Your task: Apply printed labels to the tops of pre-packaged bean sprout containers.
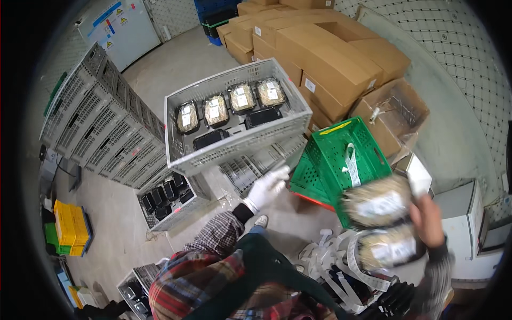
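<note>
My left hand (267,188), in a white glove, is held out below the large grey plastic crate (240,144). Its fingers are a little apart and nothing shows in them. Inside that crate sit several film-wrapped black trays of pale stringy food (216,111), each with a white label, and black trays (263,118) lie beside them. On the right, my right hand (429,222) grips the edge of a packed food tray (376,202), blurred. A second packed tray (388,246) is just below it; whether I grip that one too is unclear.
A green plastic crate (362,154) with a label strip stands beside stacked cardboard boxes (320,56). Tall stacked grey crates (108,124) rise at left, near a low crate of black trays (170,196). Loose label strips (326,256) hang near my legs. A white cabinet (456,224) stands at right.
</note>
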Demonstrator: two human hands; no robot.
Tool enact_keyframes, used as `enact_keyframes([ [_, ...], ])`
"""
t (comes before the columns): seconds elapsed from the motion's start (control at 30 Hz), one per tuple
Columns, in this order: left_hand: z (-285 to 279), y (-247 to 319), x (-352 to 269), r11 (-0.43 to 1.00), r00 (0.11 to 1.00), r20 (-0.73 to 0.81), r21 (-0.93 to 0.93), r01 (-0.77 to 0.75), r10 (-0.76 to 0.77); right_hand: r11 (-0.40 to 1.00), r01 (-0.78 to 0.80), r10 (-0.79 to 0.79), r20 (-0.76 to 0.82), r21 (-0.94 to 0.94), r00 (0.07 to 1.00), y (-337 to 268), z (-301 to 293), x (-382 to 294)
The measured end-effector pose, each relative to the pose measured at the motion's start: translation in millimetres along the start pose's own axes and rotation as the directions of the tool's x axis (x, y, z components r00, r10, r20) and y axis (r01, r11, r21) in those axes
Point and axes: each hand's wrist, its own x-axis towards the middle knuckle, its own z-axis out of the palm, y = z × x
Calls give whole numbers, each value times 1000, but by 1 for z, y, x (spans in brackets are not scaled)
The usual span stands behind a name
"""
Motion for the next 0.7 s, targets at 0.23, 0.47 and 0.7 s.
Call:
enact_keyframes([
  [0.23, -176, -113, 125, 875, 844, -377, -441, 197, -381, 704, 707, -707, 24, -69, 707, -183, 139, 372],
  [0.47, -198, -187, 232, 924, 888, -266, -177, 338, -376, 761, 635, -645, -46, -135, 763, -195, 284, 372],
  [0.7, -170, -258, 254, 744, 979, -188, 644, 180, -73, 930, -115, 105, 46, 350, 993, -139, 338, 104],
])
